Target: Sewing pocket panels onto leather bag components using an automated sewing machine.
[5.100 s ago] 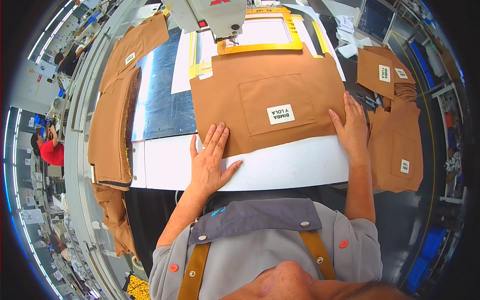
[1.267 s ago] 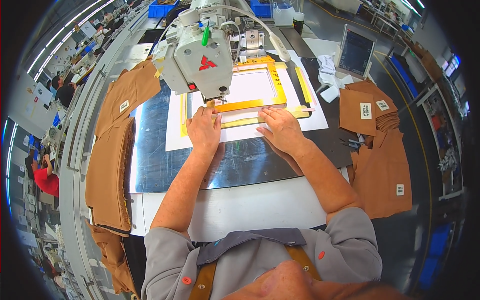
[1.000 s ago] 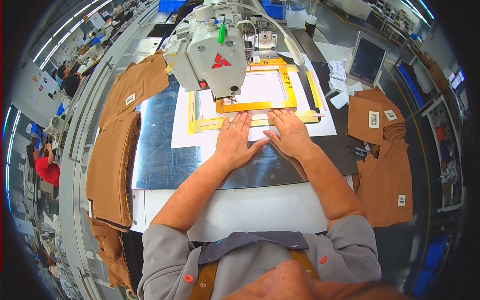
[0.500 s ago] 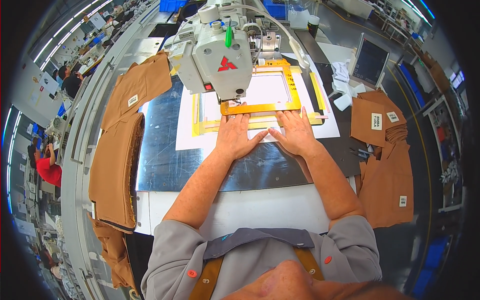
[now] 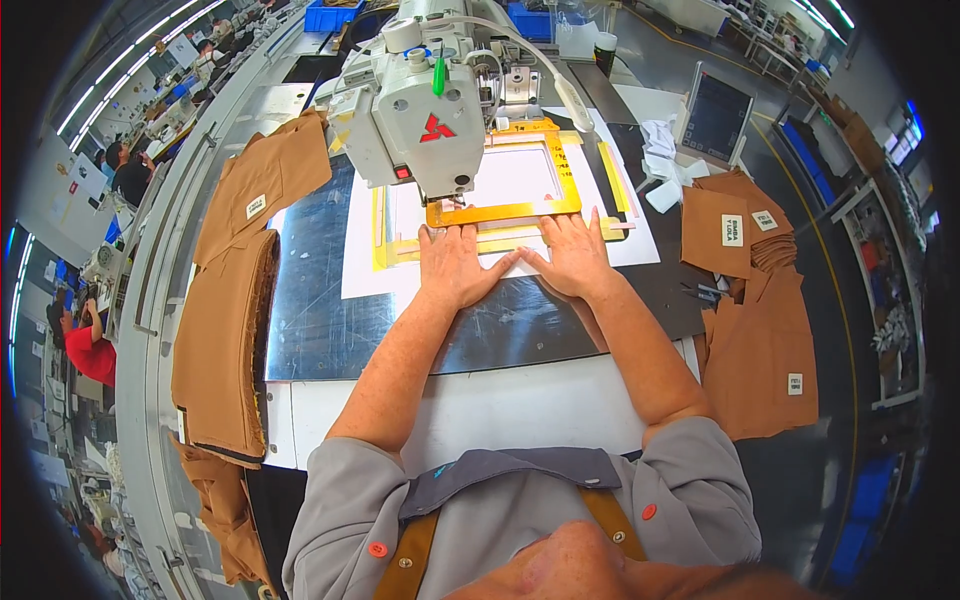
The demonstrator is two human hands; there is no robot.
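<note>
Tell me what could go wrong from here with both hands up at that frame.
Pinching: the left hand and right hand lie at the front bar of the orange frame; if it moved or pressed down, it might catch them.

Needle injury: the left hand is close to the underside of the machine head, so starting up could be dangerous.

Slipping: the white sheet might shift on the smooth metal plate.

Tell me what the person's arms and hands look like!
The left hand and right hand wear no gloves. Both forearms are bare too, with no watch or bracelet showing. Short, plain grey cloth sleeves end near the elbows, and a round red button sits near each shoulder.
</note>
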